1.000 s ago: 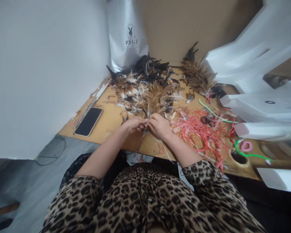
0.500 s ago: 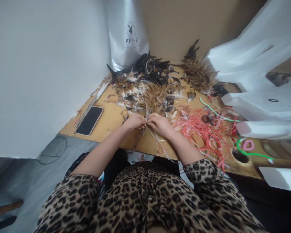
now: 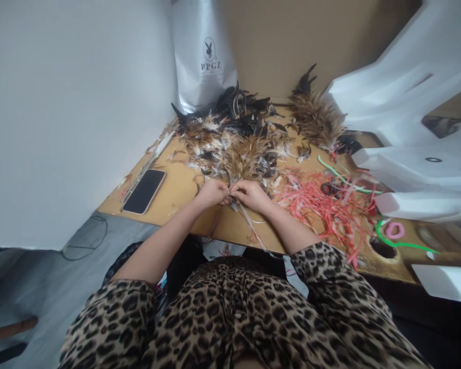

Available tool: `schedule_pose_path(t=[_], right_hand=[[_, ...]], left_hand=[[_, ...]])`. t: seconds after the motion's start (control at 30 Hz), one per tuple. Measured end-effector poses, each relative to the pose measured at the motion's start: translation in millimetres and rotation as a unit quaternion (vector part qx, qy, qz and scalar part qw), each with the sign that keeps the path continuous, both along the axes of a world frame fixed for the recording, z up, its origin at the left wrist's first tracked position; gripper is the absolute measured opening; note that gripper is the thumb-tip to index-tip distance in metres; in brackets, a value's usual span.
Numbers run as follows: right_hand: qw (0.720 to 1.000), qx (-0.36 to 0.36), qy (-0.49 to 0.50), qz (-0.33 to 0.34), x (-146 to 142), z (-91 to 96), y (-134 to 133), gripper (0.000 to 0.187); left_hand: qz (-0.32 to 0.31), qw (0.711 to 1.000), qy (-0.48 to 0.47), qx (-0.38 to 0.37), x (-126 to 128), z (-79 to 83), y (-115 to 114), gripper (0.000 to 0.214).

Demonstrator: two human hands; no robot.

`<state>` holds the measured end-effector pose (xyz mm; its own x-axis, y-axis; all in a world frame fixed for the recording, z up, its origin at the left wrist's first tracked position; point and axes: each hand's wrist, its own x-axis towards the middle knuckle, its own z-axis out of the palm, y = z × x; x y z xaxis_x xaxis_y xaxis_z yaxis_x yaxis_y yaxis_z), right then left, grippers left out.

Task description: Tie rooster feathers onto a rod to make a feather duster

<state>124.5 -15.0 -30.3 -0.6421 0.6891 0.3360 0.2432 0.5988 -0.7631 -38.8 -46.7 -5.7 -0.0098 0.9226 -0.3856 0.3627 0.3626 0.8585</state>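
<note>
One phone (image 3: 144, 191) sits on the desk (image 3: 179, 207) at 9 o'clock from the left hand (image 3: 213, 193), whose fingers look clamped on the base of the brown feather bundle (image 3: 248, 155), which fans out toward 12 to 1 o'clock. Next over, the right hand (image 3: 250, 195) has its fingers pinched together too, pretty much tip to tip with the left, but I can't tell on what; pale strands (image 3: 250, 223) trail from it toward 5 o'clock, and a red-pink tangle (image 3: 326, 211) sprawls at 3.
</note>
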Motion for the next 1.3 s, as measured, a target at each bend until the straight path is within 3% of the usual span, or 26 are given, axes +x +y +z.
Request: schedule_pose_path(t=[0.17,0.27,0.4,0.53,0.8,1.13,1.3], right_hand=[[0.998,0.063,-0.024,-0.004,-2,-0.7,-4,0.012],[0.998,0.053,-0.033,-0.021,-3,-1.9,-4,0.012],[0.999,0.024,-0.024,-0.04,-4,-3.5,-2,0.013],[0.996,0.075,-0.03,-0.038,-4,-7.2,-5,0.014],[0.994,0.069,-0.029,-0.077,-9,-14.7,-9,0.014],[0.976,0.147,-0.121,-0.102,-6,-5.6,-21,0.019],[0.99,0.049,-0.069,-0.114,-9,-9.4,-20,0.014]], left_hand=[[0.031,0.995,-0.075,-0.06,-4,6.6,-2,0.018],[0.043,0.987,-0.12,-0.097,-7,5.4,-1,0.016],[0.052,0.982,-0.155,-0.099,-10,-0.3,-1,0.017],[0.05,0.974,-0.2,-0.097,-12,-3.3,-3,0.015],[0.042,0.996,-0.073,0.008,-7,-10.6,0,0.015],[0.072,0.991,-0.114,-0.018,-6,-1.0,-8,0.018],[0.062,0.992,-0.111,-0.013,-7,-1.5,-9,0.017]])
